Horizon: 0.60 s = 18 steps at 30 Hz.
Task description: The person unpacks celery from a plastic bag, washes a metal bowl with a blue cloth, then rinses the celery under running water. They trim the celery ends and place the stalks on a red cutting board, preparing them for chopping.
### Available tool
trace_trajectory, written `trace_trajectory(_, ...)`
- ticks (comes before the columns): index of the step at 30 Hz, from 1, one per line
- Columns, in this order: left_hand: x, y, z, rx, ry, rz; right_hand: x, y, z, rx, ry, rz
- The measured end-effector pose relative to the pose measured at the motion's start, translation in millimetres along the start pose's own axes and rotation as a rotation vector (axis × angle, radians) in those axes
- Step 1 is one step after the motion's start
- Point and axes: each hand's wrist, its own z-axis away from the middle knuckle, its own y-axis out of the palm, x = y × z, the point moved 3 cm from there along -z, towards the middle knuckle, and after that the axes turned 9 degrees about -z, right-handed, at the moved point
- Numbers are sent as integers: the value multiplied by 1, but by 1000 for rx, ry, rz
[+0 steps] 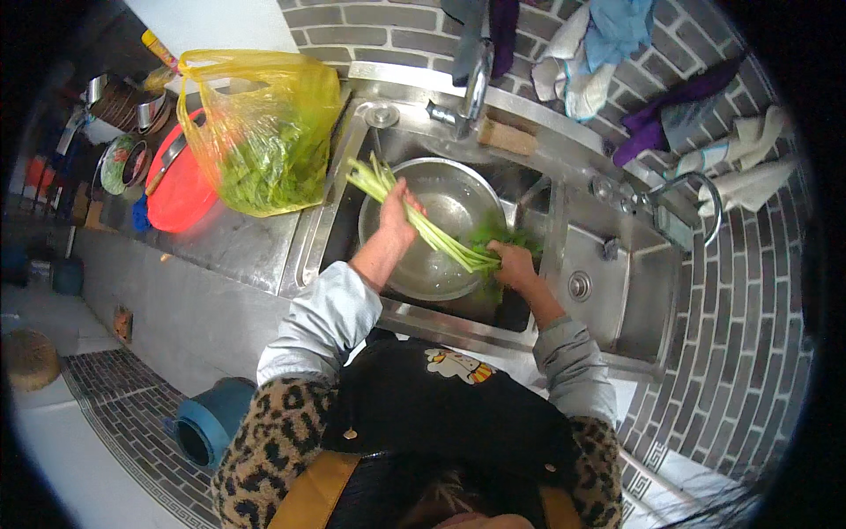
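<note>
A bunch of celery (pixel 445 245) with long pale green stalks lies slantwise between my two hands, over a wide metal basin (pixel 483 181) in the left bowl of the sink (pixel 339 231). My left hand (pixel 398 216) grips the stalks near their cut ends, at the upper left. Around the stalks just below the leaves, my right hand (pixel 514 266) is closed. The leafy end hangs past the basin's right rim and looks blurred. Water seems to stand in the basin.
Left of the sink, a yellow plastic bag (pixel 291 115) of leafy greens stands beside a red round board or tray (pixel 181 207) with a knife (pixel 166 163). A faucet (pixel 476 84) rises behind the basin, near a brown block (pixel 508 138). To the right is a smaller sink bowl (pixel 608 304).
</note>
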Motion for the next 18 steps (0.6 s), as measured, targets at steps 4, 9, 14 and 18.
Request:
trace_trajectory(4,-19,-1,-24,189,92,247,-31,-25,-9,-494,-236,-100)
trace_trajectory(9,-11,2,-16,462,46,318,-32,-41,-5,-611,-252,15)
trace_trajectory(14,6,14,-26,332,-110,292,-18,-62,2,-515,-148,-302)
trace_trajectory(18,-6,22,-26,406,23,242,-20,-71,12,-728,-357,-220)
